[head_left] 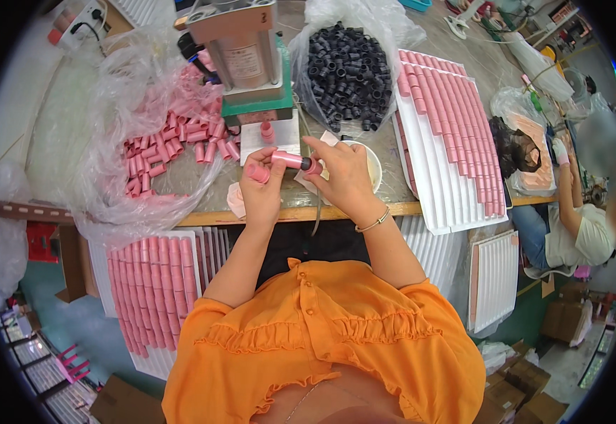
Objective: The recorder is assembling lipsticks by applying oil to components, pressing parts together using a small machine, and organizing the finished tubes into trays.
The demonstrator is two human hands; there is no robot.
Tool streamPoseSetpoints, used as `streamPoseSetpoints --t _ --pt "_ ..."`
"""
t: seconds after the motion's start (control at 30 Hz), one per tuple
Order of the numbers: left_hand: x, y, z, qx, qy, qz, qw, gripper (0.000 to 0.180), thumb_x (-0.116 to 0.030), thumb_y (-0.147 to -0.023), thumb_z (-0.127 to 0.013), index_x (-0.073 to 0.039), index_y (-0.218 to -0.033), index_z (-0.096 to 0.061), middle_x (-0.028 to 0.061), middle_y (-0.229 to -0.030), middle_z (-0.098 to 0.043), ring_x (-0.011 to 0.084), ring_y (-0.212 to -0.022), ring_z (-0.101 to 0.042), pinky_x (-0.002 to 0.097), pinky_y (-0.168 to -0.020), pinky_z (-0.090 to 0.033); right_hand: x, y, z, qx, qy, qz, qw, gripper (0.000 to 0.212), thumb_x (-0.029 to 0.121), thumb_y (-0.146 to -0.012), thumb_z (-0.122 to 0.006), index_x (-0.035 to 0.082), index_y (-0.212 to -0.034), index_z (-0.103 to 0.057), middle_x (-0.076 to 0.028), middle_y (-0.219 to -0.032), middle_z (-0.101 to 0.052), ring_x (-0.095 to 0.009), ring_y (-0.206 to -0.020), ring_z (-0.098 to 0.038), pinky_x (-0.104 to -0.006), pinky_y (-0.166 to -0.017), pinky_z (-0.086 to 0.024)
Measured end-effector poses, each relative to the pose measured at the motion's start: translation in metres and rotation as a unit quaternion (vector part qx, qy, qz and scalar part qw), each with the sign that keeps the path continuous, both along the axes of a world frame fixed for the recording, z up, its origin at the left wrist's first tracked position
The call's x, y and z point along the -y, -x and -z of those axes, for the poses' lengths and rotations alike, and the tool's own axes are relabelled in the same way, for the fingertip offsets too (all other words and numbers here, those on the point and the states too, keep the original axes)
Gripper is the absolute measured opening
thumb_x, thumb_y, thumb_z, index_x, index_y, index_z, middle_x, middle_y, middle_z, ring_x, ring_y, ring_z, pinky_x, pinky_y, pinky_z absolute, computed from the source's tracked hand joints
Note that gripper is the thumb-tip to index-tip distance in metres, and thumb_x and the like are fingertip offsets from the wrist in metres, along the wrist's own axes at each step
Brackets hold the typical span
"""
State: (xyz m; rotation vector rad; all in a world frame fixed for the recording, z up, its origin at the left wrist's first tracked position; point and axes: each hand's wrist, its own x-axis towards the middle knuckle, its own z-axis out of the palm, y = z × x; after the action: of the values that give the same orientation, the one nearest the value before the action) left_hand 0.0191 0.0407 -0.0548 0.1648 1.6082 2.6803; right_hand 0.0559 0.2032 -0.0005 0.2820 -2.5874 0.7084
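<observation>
Near the table's front edge, my left hand (263,194) is closed on a pink tube (287,159), with a second pink tube (256,172) also in its fingers. A black collar (301,163) sits at the right end of the first tube. My right hand (349,175) pinches another short pink piece (314,167) beside that collar; whether they are joined I cannot tell. Just beyond my hands, a pink tube (268,132) stands upright on the metal base (290,141) of a green and grey press (241,60). Behind my right hand is a white bowl (374,168), partly hidden.
Loose pink tubes (156,152) lie in clear plastic at left. A bag of black collars (343,74) stands beyond the press. Ridged white trays hold rows of pink tubes at right (456,127) and lower left (149,283). Another person (577,230) sits at far right.
</observation>
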Motion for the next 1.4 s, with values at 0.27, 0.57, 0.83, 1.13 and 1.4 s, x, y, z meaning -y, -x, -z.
streamPoseSetpoints --t 0.27,0.57,0.83,1.13,1.4 --pt "0.018 0.002 -0.023 -0.103 0.299 0.061 0.947 0.032 -0.002 -0.086 -0.070 0.001 -0.115 -0.057 0.0076 -0.106 -0.063 0.0129 -0.098 -0.061 0.0270 -0.086 -0.049 0.010 0.007 0.009 0.049 0.042 -0.028 0.998 0.058 0.021 -0.066 -0.083 0.010 -0.119 -0.060 -0.002 -0.083 -0.067 -0.021 -0.083 -0.057 -0.0391 -0.077 -0.035" --pt "0.036 0.076 -0.011 -0.169 0.498 -0.026 0.850 0.042 -0.007 -0.079 -0.072 0.000 -0.118 -0.057 0.0221 -0.111 -0.065 0.0341 -0.104 -0.064 0.0393 -0.085 -0.049 0.034 0.084 0.046 0.005 0.052 0.068 0.996 0.033 0.029 -0.069 -0.081 0.010 -0.092 -0.068 -0.008 -0.080 -0.063 -0.030 -0.087 -0.058 -0.0424 -0.074 -0.042" --pt "0.086 0.047 -0.010 -0.123 0.327 0.013 0.937 0.036 -0.011 -0.087 -0.069 -0.001 -0.120 -0.057 0.0092 -0.102 -0.065 0.0157 -0.085 -0.063 0.0278 -0.078 -0.051 0.046 0.085 0.052 0.056 0.011 0.100 0.993 0.050 0.037 -0.065 -0.082 0.010 -0.104 -0.066 -0.010 -0.114 -0.052 -0.031 -0.108 -0.049 -0.0473 -0.081 -0.037" --pt "0.053 -0.003 -0.024 0.027 0.146 0.344 0.927 0.060 -0.010 -0.088 -0.069 -0.005 -0.135 -0.033 0.0099 -0.099 -0.063 0.0133 -0.089 -0.061 0.0271 -0.078 -0.050 0.016 -0.016 0.014 0.155 0.351 -0.109 0.917 0.027 0.023 -0.080 -0.075 0.005 -0.100 -0.070 -0.004 -0.073 -0.058 -0.011 -0.059 -0.049 -0.0251 -0.056 -0.043" --pt "0.017 -0.033 -0.026 -0.146 0.370 0.101 0.912 0.051 -0.002 -0.081 -0.071 -0.004 -0.124 -0.043 0.0099 -0.094 -0.061 0.0195 -0.087 -0.062 0.0298 -0.079 -0.049 0.018 -0.026 0.018 0.107 0.348 0.000 0.931 0.021 0.022 -0.081 -0.076 0.005 -0.092 -0.071 -0.006 -0.074 -0.060 -0.014 -0.062 -0.056 -0.0269 -0.060 -0.047"
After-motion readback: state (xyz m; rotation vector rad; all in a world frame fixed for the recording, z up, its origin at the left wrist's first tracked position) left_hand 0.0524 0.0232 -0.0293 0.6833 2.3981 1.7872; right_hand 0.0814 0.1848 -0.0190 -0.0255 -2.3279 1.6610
